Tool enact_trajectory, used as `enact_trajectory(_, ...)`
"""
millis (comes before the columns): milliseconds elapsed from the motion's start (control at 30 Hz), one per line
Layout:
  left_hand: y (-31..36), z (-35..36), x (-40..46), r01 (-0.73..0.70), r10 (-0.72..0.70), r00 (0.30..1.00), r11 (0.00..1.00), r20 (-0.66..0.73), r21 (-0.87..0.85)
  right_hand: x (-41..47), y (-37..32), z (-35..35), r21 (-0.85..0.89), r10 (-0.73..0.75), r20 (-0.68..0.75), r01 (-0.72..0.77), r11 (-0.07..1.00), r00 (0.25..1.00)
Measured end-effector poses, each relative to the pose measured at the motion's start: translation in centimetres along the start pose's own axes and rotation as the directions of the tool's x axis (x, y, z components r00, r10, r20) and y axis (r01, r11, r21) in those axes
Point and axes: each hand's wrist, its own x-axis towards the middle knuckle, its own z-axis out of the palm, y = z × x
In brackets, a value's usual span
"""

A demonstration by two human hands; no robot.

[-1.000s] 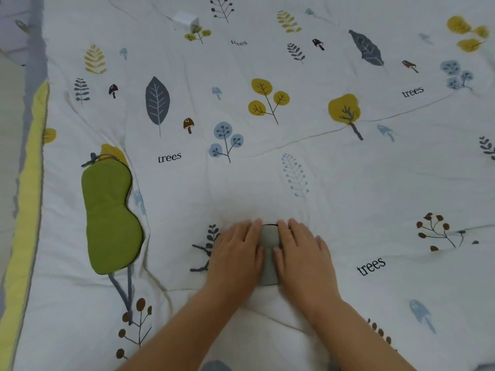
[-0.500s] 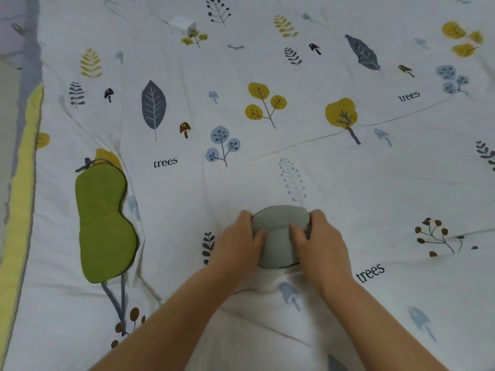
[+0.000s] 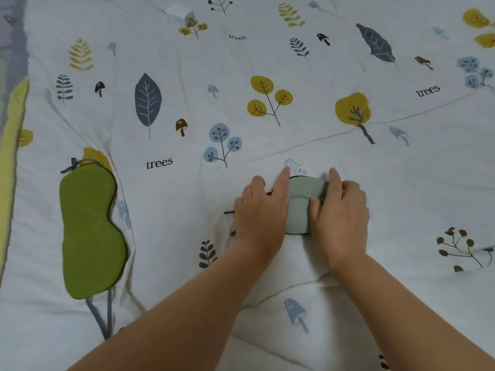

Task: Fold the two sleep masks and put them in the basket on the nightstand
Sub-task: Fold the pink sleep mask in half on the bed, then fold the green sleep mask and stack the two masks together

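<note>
A grey sleep mask (image 3: 300,207), folded into a small bundle, lies on the printed quilt in front of me. My left hand (image 3: 261,210) grips its left side, index finger stretched along the upper edge. My right hand (image 3: 338,210) grips its right side, thumb pressing into the fold. A dark strap end pokes out left of my left hand. A green sleep mask (image 3: 89,231) lies flat and unfolded at the left, its grey strap trailing at both ends. No basket or nightstand is in view.
The white quilt (image 3: 375,167) with tree and leaf prints fills the view, creased around my hands. A small white box (image 3: 180,14) sits at the far top. The yellow-trimmed quilt edge (image 3: 10,145) runs down the left.
My hands went from pressing flat on the grey mask to gripping its sides, and the far end has been folded over toward me. The green mask has not moved.
</note>
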Motion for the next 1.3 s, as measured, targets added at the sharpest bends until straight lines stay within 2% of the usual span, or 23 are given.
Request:
enact_trajectory(67,-0.4,0.1,-0.4,-0.054,0.058,0.997,0.995,-0.049,0.083,-0.5,0.3,0.3,-0.062,-0.117,0.051,0.121,0.991,0.992)
enact_trajectory(133,-1.1,0.3,-0.3,-0.063,0.059,0.997,0.996,0.050,0.071,-0.7,0.8,0.7,-0.117,-0.139,0.202,0.164,0.979,0.970)
enact_trajectory(200,-1.5,0.7,0.0,-0.048,0.043,0.991,0.998,0.125,0.037,-0.6,1.1,0.9,-0.126,-0.104,0.283,0.144,0.981,0.954)
enact_trajectory(267,-1.4,0.5,0.4,-0.037,0.034,0.990,0.999,0.133,0.018,-0.4,0.6,0.5,-0.110,-0.092,0.280,0.128,0.986,0.956)
enact_trajectory(400,-1.3,-1.3,0.5,0.034,-0.026,0.995,0.996,0.096,-0.085,-1.0,-1.2,-1.3,0.000,-0.083,0.156,0.084,0.996,0.984)
enact_trajectory(533,-2.6,-3.8,-1.1,0.099,-0.095,0.995,0.980,0.033,-0.171,-2.8,-3.8,-2.4,-0.013,-0.271,0.013,0.271,0.962,0.962)
enact_trajectory(600,-3.6,-5.1,-2.1,0.127,-0.121,0.992,0.970,0.038,-0.210,-3.8,-5.3,-2.6,-0.011,-0.361,0.028,0.362,0.932,0.932)
enact_trajectory(700,-6.5,-7.3,-4.0,0.191,-0.191,0.981,0.959,0.018,-0.210,-5.6,-8.3,-2.3,0.033,-0.502,0.112,0.502,0.864,0.858)
enact_trajectory(767,-8.1,-8.1,-5.1,0.240,-0.244,0.970,0.951,0.007,-0.192,-6.2,-9.4,-2.1,0.004,-0.562,0.184,0.571,0.821,0.807)
enact_trajectory(867,-11.3,-9.7,-7.0,0.363,-0.370,0.928,0.924,-0.037,-0.120,-7.5,-11.9,-1.4,-0.042,-0.635,0.286,0.671,0.740,0.718)
enact_trajectory(1000,-15.3,-10.9,-9.7,0.565,-0.566,0.811,0.823,-0.151,-0.048,-9.2,-15.3,0.1,-0.005,-0.701,0.355,0.751,0.660,0.618)
enact_trajectory(1067,-16.7,-10.8,-10.7,0.640,-0.639,0.752,0.766,-0.162,-0.057,-9.8,-16.4,0.8,0.004,-0.706,0.384,0.764,0.646,0.595)
enact_trajectory(1200,-18.7,-10.2,-11.8,0.738,-0.752,0.658,0.632,0.041,-0.237,-10.3,-17.4,2.6,0.009,-0.674,0.475,0.763,0.646,0.565)
enact_trajectory(1300,-19.4,-9.9,-12.3,0.680,-0.690,0.713,0.636,0.126,-0.364,-10.8,-17.5,2.8,-0.027,-0.636,0.524,0.758,0.652,0.566)
